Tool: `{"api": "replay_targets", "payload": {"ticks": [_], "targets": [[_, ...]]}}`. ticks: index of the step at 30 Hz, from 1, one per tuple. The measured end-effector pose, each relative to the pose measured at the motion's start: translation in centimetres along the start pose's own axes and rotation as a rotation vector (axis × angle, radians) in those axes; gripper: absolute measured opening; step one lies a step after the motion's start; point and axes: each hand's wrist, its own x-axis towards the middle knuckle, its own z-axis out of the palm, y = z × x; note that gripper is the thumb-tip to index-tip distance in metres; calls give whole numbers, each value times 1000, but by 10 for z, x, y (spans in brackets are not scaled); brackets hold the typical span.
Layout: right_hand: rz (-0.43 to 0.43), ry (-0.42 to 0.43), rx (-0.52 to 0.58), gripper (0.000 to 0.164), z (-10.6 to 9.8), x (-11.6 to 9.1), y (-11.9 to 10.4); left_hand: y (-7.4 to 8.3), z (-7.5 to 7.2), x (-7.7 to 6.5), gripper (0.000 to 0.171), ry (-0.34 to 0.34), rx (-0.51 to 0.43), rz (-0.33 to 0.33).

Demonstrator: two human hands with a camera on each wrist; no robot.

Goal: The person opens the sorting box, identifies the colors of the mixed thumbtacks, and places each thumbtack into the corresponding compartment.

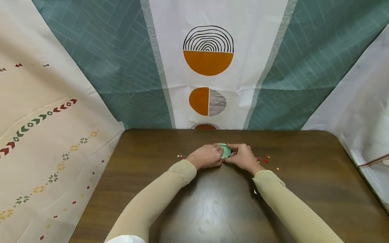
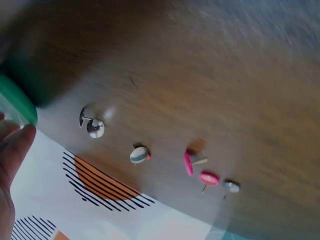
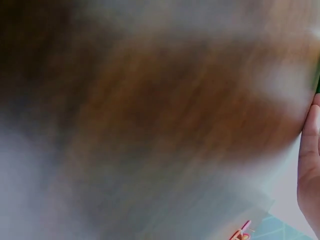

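Observation:
Above the table's far half, my two hands hold a small round green container (image 1: 225, 151) between them. My left hand (image 1: 207, 156) grips its left side with curled fingers. Thumb and fingers of my right hand (image 1: 242, 158) pinch it from the right. In the left wrist view the container shows a green rim (image 2: 19, 102) and a clear part beside my fingertips. Thumbtacks lie on the wood near it: silver ones (image 2: 95, 128), a pale striped one (image 2: 139, 155) and pink ones (image 2: 209, 178). Only a sliver of green and part of my hand (image 3: 310, 165) show in the right wrist view.
Brown wooden table (image 1: 200, 209) lies under my arms. Small red and gold pieces (image 1: 266, 160) are scattered right of my hands. Reddish paper clips (image 3: 242, 234) appear low in the right wrist view. A white thing (image 1: 255, 192) is partly hidden by my right sleeve. Patterned cloth (image 1: 209, 81) hangs behind.

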Motion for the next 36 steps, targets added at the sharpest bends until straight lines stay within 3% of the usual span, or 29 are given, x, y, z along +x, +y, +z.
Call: {"api": "replay_targets", "payload": {"ticks": [6,14,25,36], "targets": [[-53,-14,-17,72,3,-5,5,-1,2,-2,50,-6,-17,-45],[-116,-25,-21,69,5,-7,6,5,5,2,47,-24,34,-14],[-89,3,-23,69,2,-8,3,6,3,2,43,-25,18,0],[-6,31,-72,63,2,-8,-2,2,4,-1,42,-17,87,65]]}}
